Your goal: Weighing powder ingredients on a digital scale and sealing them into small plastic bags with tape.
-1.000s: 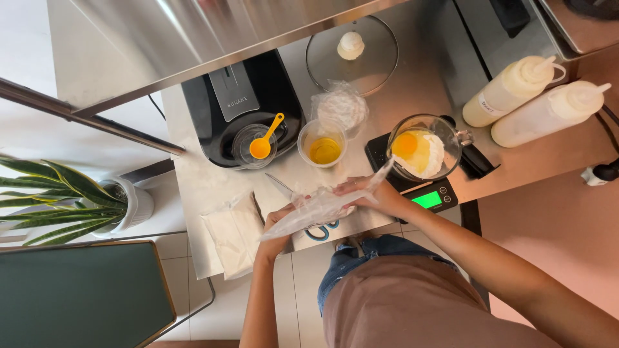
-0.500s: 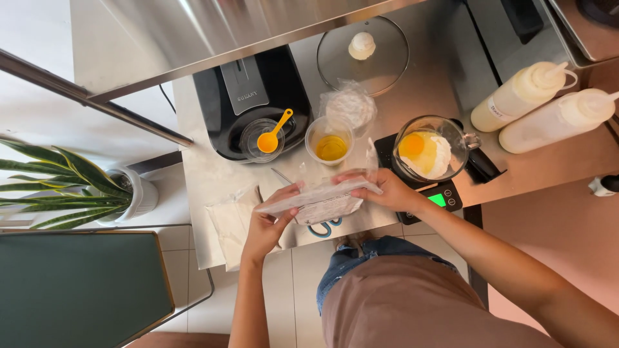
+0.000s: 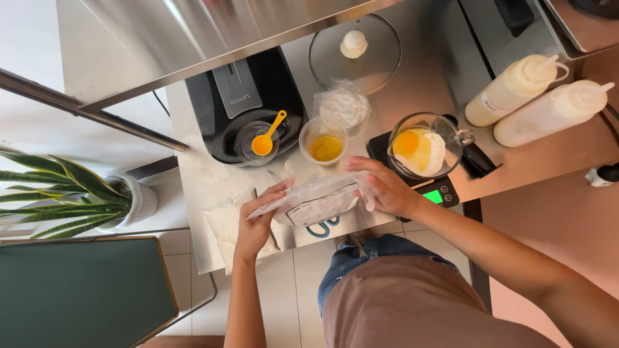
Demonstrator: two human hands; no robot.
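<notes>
My left hand (image 3: 258,219) and my right hand (image 3: 382,185) both grip a clear plastic bag of white powder (image 3: 316,201), held level above the front of the steel counter (image 3: 200,187). The left hand pinches the bag's left end, the right hand its right end. Blue-handled scissors (image 3: 322,229) lie under the bag. Just beyond my right hand a glass jug (image 3: 425,145) with egg yolk and white powder stands on a black digital scale (image 3: 438,193) with a green display. A small cup of yellow liquid (image 3: 325,145) stands behind the bag.
A black appliance (image 3: 242,103) holds a cup with an orange spoon (image 3: 265,138). A glass lid (image 3: 354,45), a crumpled plastic bag (image 3: 342,103) and two squeeze bottles (image 3: 535,103) are farther back. A flat white bag (image 3: 225,225) lies at left. A potted plant (image 3: 84,193) stands on the floor.
The bag was tilted toward the jug a second ago; both hands have lowered it, levelled it and brought it toward the counter's front edge.
</notes>
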